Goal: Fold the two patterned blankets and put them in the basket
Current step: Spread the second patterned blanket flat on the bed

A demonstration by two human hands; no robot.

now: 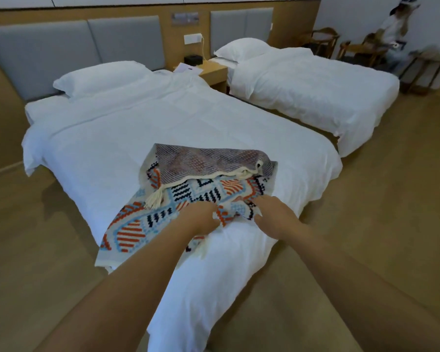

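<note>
Both hands grip the near edge of the orange, blue and black patterned blanket [188, 196] on the near bed [112, 138]: the left hand [201, 217] and right hand [274, 212] bunch its fabric between curled fingers. The purple-striped blanket [208, 161] lies folded over its far part.

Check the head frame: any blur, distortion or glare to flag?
Head view: strong wide-angle bowing, seen in the headboard; dim bluish light, no glare; the person at far right is motion-smeared; left hand and right hand gripping the orange-and-blue blanket are fairly sharp.
</note>
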